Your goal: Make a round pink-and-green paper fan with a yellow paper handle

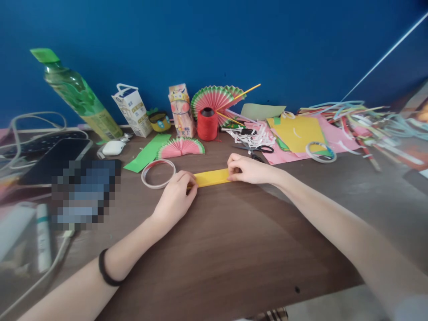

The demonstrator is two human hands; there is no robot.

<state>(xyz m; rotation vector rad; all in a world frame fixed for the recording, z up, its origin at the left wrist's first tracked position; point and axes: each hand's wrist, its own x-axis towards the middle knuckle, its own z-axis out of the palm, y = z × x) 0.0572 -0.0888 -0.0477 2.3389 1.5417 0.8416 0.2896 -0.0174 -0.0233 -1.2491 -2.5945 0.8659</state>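
Note:
A narrow folded strip of yellow paper (212, 178) lies level on the brown table in front of me. My left hand (178, 196) pinches its left end, with the fingertips covering that edge. At the other end, my right hand (248, 169) has thumb and fingers closed on the strip. A roll of tape (158, 174) lies flat just beyond my left hand. Behind the strip rests a small pink folded paper fan (180, 147) with a green edge. Black-handled scissors (265, 149) lie behind my right hand.
Along the blue wall stand a green bottle (82, 96), a milk carton (133, 111), a tissue pack (181, 111) and a red thread spool (207, 125). Yellow paper (297, 133), pink sheets and another tape roll (321, 152) are at right. Phones (87, 191) and cables lie left.

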